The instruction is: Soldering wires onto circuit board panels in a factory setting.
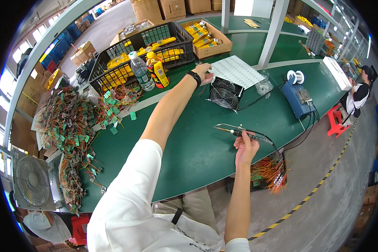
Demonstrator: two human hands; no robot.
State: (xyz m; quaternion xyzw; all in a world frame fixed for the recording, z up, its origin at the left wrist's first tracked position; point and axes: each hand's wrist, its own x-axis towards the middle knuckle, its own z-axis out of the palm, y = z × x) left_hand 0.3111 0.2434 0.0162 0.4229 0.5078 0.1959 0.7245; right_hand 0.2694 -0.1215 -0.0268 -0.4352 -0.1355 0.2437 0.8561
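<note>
Right hand had its fingers round a soldering iron near the counter front edge, probably light, stiff, handle-only. Left hand reached the white sheet; couldn't tell if gripping.

Left arm outstretched, right grip curled

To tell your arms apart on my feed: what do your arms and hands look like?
The left hand and right hand are gloveless. A black wristband sits on the left side only. Short white sleeves leave both forearms uncovered.
</note>
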